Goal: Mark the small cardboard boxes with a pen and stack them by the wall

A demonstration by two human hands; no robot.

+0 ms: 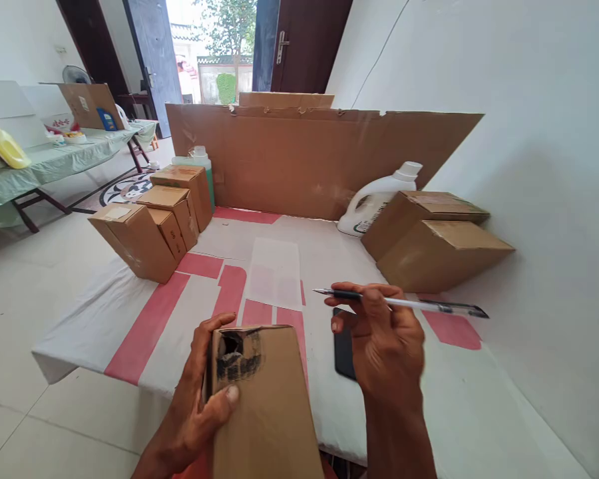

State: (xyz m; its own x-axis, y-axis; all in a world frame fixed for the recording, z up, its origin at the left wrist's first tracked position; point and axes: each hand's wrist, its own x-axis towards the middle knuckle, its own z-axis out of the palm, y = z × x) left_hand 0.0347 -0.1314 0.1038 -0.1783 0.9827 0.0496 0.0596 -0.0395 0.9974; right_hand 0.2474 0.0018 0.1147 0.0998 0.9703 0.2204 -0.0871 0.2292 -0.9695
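Observation:
My left hand [207, 392] grips a brown cardboard box [269, 412] along its left side, the thumb lying on the front face. Near the box's top left corner there is a torn hole [231, 344] with black scribbled marks around it. To the right, my right hand [384, 332] is closed around a pen [404, 303] with a clear barrel and a dark grip. Its tip points left, above and apart from the box, and the cap sits on its back end. Partly hidden behind that hand, a dark phone [344, 352] lies on the cloth.
A white and pink cloth [164, 319] covers the table. Cardboard boxes [134, 239] and a green-liquid jug [199, 159] stand at left; more boxes [444, 253] and a white jug [379, 199] at right. A cardboard panel [279, 159] closes the back. A translucent sheet [274, 273] lies mid-table.

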